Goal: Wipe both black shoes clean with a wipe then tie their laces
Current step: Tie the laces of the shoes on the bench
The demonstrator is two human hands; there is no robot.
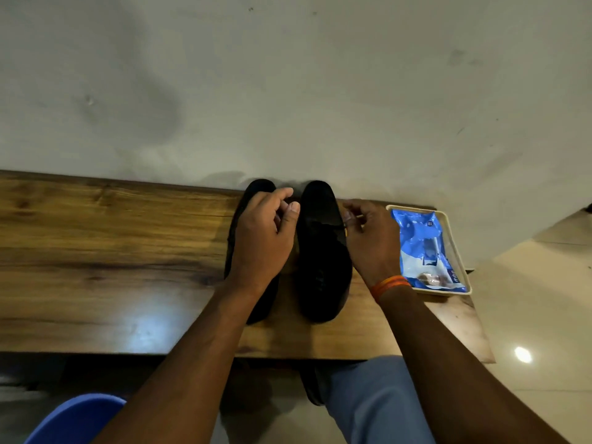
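Note:
Two black shoes stand side by side on the wooden table (112, 251), toes against the wall. My left hand (259, 238) lies over the left shoe (258, 187) and hides most of it. Its thumb and curled fingers pinch together in the gap between the shoes, apparently on a dark lace. My right hand (371, 241), with an orange band on the wrist, is at the right side of the right shoe (320, 251). Its fingertips pinch a thin lace end. The laces are hard to make out against the black shoes.
A blue pack of wipes (423, 248) lies in a cream tray (413, 208) at the table's right end. The wall rises directly behind the shoes. A blue chair (73, 421) and my knee in light blue trousers (368, 402) are below the table's front edge.

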